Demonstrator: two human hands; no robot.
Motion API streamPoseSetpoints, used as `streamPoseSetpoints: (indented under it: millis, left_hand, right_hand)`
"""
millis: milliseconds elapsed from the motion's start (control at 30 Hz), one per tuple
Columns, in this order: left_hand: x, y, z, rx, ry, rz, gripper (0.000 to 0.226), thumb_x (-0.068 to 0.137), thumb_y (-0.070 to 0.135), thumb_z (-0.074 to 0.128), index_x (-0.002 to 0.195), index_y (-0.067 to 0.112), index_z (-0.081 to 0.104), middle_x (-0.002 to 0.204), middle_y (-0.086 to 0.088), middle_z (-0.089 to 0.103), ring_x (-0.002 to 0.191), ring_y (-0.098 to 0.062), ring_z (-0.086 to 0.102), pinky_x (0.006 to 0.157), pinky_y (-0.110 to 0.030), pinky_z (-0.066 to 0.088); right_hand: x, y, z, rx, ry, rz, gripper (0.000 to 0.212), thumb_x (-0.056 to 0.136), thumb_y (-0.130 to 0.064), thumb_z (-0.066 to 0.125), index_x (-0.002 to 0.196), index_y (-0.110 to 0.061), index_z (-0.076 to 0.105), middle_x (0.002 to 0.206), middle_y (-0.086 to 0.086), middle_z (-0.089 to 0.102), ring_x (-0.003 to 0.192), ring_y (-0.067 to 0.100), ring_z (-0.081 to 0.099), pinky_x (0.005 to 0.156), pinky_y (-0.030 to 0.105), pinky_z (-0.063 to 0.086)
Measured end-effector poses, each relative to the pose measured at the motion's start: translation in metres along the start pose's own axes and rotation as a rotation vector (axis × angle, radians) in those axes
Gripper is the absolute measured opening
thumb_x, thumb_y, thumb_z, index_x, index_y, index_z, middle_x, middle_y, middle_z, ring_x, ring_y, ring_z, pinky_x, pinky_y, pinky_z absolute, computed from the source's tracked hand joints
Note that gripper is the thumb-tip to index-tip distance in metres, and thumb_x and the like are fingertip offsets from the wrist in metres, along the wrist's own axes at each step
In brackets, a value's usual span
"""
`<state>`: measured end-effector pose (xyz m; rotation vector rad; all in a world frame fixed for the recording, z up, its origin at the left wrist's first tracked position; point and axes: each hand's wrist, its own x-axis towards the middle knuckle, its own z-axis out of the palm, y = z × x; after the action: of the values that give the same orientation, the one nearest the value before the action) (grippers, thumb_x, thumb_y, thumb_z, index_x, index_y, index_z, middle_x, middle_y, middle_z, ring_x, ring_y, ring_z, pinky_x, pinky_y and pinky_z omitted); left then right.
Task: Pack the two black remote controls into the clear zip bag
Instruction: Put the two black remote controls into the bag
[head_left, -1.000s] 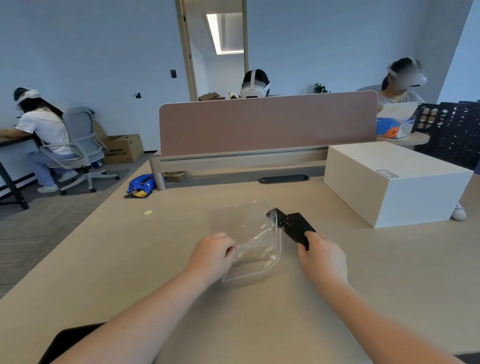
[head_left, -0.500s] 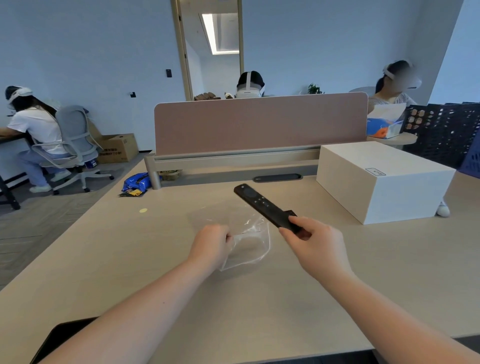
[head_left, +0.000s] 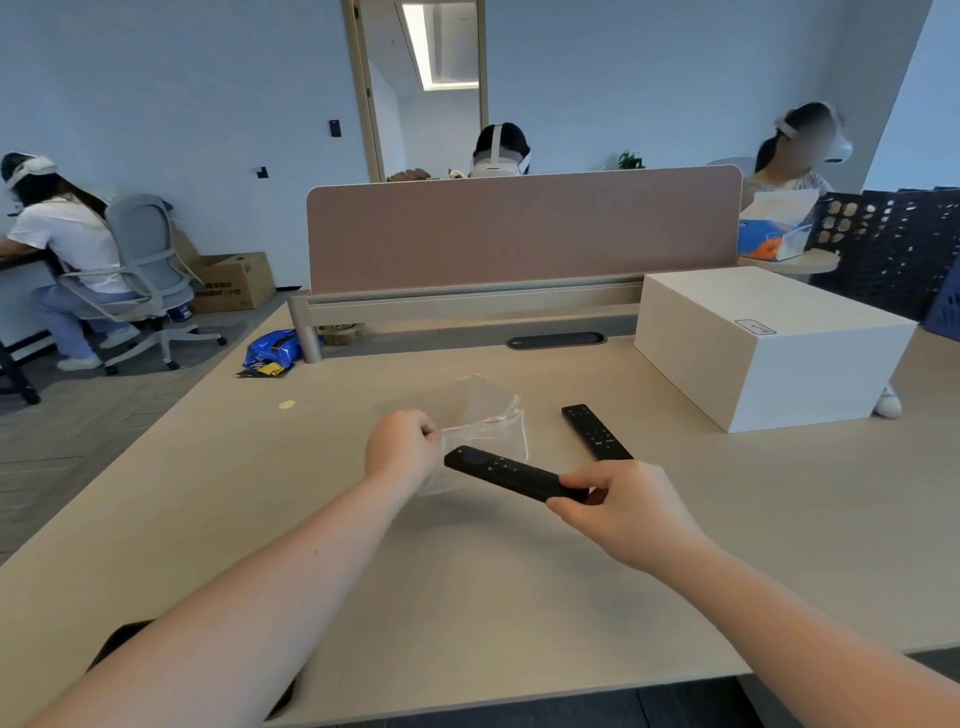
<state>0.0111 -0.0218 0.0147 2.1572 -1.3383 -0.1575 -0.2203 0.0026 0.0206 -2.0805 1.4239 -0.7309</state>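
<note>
My left hand pinches the near edge of the clear zip bag, which lies crumpled on the desk with its mouth toward the right. My right hand grips the near end of a black remote control, held above the desk with its far tip pointing left at the bag's mouth, right beside my left hand. A second black remote control lies flat on the desk just right of the bag, partly hidden behind my right hand.
A large white box stands at the right. A pink divider panel closes the desk's far side. A blue snack bag lies at the far left edge. A dark flat object sits under my left forearm. People sit beyond.
My right hand lifted one remote from the pair, then lowered and swung it left so its tip points at the bag's mouth. The second remote now lies uncovered on the desk.
</note>
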Motion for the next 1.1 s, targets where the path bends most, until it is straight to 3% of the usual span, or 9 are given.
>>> streamPoseSetpoints:
  millis: [67, 200, 300, 433, 567, 667, 767, 900, 1100]
  left_hand:
    - [-0.001, 0.000, 0.002, -0.010, -0.001, 0.034, 0.018, 0.088, 0.016, 0.053, 0.086, 0.014, 0.071, 0.091, -0.007, 0.073, 0.085, -0.028, 0.063, 0.073, -0.034, 0.050]
    - [-0.008, 0.003, 0.013, 0.046, -0.053, 0.206, 0.018, 0.089, 0.020, 0.053, 0.090, 0.017, 0.071, 0.097, -0.005, 0.072, 0.091, -0.027, 0.062, 0.075, -0.032, 0.048]
    - [-0.012, 0.006, 0.019, 0.083, -0.066, 0.307, 0.019, 0.090, 0.021, 0.052, 0.094, 0.017, 0.071, 0.101, -0.005, 0.070, 0.095, -0.027, 0.061, 0.079, -0.033, 0.050]
    - [-0.013, 0.007, 0.018, 0.086, -0.060, 0.362, 0.021, 0.092, 0.019, 0.051, 0.097, 0.014, 0.071, 0.099, -0.009, 0.068, 0.095, -0.028, 0.060, 0.076, -0.033, 0.046]
    - [-0.014, 0.002, 0.021, 0.058, -0.075, 0.398, 0.022, 0.092, 0.018, 0.051, 0.097, 0.012, 0.071, 0.095, -0.010, 0.068, 0.094, -0.028, 0.059, 0.075, -0.033, 0.046]
    - [-0.015, 0.000, 0.024, 0.045, -0.083, 0.416, 0.021, 0.091, 0.017, 0.052, 0.093, 0.011, 0.072, 0.095, -0.011, 0.069, 0.093, -0.029, 0.059, 0.076, -0.036, 0.046]
    - [-0.015, 0.000, 0.025, 0.027, -0.104, 0.427, 0.021, 0.087, 0.013, 0.052, 0.084, 0.008, 0.072, 0.088, -0.014, 0.068, 0.088, -0.032, 0.059, 0.070, -0.038, 0.046]
    - [-0.008, -0.007, 0.024, 0.015, -0.085, 0.419, 0.023, 0.084, 0.013, 0.048, 0.079, 0.006, 0.069, 0.083, -0.015, 0.067, 0.083, -0.033, 0.059, 0.067, -0.041, 0.047]
    - [-0.003, -0.020, 0.024, -0.022, -0.040, 0.443, 0.019, 0.088, 0.013, 0.054, 0.087, 0.012, 0.073, 0.089, -0.008, 0.070, 0.089, -0.026, 0.061, 0.070, -0.030, 0.043]
  right_hand:
    - [0.003, -0.001, 0.007, -0.051, -0.003, 0.011, 0.029, 0.084, -0.033, 0.066, 0.110, -0.022, 0.071, 0.089, -0.001, 0.071, 0.077, 0.015, 0.063, 0.069, 0.024, 0.051]
    - [0.015, -0.005, 0.025, -0.180, 0.023, -0.013, 0.028, 0.088, -0.033, 0.059, 0.108, -0.018, 0.071, 0.090, 0.004, 0.074, 0.081, 0.020, 0.064, 0.068, 0.026, 0.051]
    - [0.026, -0.008, 0.045, -0.274, 0.032, -0.042, 0.027, 0.089, -0.033, 0.055, 0.100, -0.014, 0.070, 0.088, 0.006, 0.073, 0.085, 0.025, 0.066, 0.059, 0.027, 0.045]
    - [0.036, -0.010, 0.065, -0.290, 0.052, -0.027, 0.026, 0.089, -0.031, 0.052, 0.085, -0.010, 0.066, 0.078, 0.006, 0.067, 0.075, 0.028, 0.060, 0.049, 0.027, 0.033]
    - [0.045, -0.013, 0.080, -0.280, 0.045, -0.001, 0.026, 0.089, -0.031, 0.051, 0.071, -0.013, 0.049, 0.068, 0.003, 0.052, 0.065, 0.027, 0.047, 0.044, 0.024, 0.025]
    - [0.056, -0.017, 0.091, -0.284, 0.022, -0.029, 0.022, 0.091, -0.028, 0.048, 0.073, -0.015, 0.045, 0.071, 0.006, 0.053, 0.067, 0.026, 0.046, 0.043, 0.027, 0.023]
    - [0.070, -0.024, 0.100, -0.263, 0.005, -0.064, 0.013, 0.091, -0.020, 0.047, 0.081, -0.014, 0.053, 0.090, 0.013, 0.066, 0.069, 0.026, 0.046, 0.055, 0.028, 0.033]
    - [0.083, -0.028, 0.108, -0.217, -0.030, -0.086, 0.019, 0.091, -0.018, 0.052, 0.103, -0.005, 0.057, 0.103, 0.014, 0.066, 0.090, 0.033, 0.063, 0.064, 0.029, 0.038]
    - [0.089, -0.020, 0.117, -0.309, -0.071, -0.121, 0.014, 0.088, -0.029, 0.055, 0.092, -0.016, 0.059, 0.105, 0.011, 0.064, 0.087, 0.031, 0.060, 0.063, 0.028, 0.037]
